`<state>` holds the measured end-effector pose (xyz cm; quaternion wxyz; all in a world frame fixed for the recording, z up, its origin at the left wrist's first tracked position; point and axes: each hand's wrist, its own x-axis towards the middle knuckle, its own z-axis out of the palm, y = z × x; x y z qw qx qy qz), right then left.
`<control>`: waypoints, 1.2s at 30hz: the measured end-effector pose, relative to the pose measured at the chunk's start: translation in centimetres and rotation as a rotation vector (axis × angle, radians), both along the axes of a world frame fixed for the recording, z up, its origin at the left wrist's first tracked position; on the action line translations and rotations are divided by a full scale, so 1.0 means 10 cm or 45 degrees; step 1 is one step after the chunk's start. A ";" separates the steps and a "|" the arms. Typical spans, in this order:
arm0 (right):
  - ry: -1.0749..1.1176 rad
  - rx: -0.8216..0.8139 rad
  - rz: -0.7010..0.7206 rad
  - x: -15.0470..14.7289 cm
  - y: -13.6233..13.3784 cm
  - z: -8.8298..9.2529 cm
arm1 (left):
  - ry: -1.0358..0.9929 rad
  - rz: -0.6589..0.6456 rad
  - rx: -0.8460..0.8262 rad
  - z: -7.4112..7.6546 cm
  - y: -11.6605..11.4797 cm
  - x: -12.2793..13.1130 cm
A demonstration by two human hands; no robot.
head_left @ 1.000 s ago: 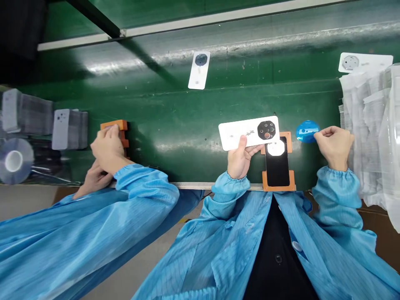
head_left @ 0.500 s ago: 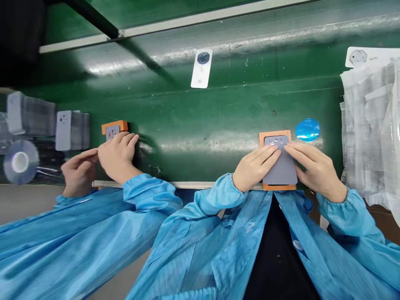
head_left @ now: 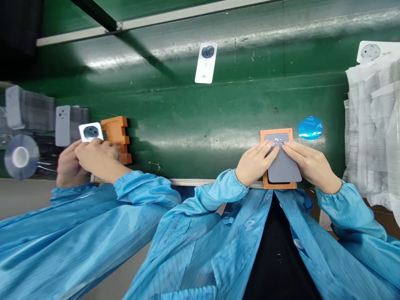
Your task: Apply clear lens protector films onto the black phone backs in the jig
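Green bench (head_left: 187, 112), glossy, scuffed, pale strip along near edge. At that edge, right of middle: orange frame (head_left: 276, 131), lying flat. Near it, to right: round blue film (head_left: 310, 128). Farther back: white panel (head_left: 204, 71) with dark round patch. Far right: pile of translucent sheets (head_left: 364, 129), another white panel (head_left: 388, 48) at its far end. Left: notched orange block (head_left: 114, 129), gray panels (head_left: 63, 125) in rows, clear tape roll (head_left: 21, 157).

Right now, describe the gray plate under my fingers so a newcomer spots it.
On the green table, find the orange fixture at the near edge, right of centre. The gray plate lies over it between your left hand and right hand. Unlike the gray stacks far left, fingertips touch its holed end.
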<state>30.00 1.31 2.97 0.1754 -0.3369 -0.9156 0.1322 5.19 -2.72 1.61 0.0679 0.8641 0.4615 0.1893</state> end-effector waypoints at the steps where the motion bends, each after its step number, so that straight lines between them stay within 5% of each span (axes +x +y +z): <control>1: -0.020 -0.032 0.010 -0.01 0.01 -0.02 | -0.009 0.016 -0.040 -0.03 0.02 0.00; 10: -0.154 0.001 0.055 -0.17 0.04 -0.13 | -0.064 0.021 -0.192 -0.19 0.02 0.07; 15: -0.215 0.060 0.077 -0.12 -0.04 -0.08 | 0.021 0.004 -0.106 -0.19 -0.06 0.05; 27: -0.147 -0.007 0.027 0.00 -0.36 -0.13 | 0.012 0.006 -0.264 -0.03 -0.32 0.03; 32: 0.332 -0.144 -0.001 0.03 -0.41 -0.02 | -0.466 0.037 -0.387 0.05 -0.18 -0.12; 36: 1.183 -0.519 -0.356 -0.11 -0.32 0.13 | -1.231 0.339 -0.424 0.21 -0.05 0.01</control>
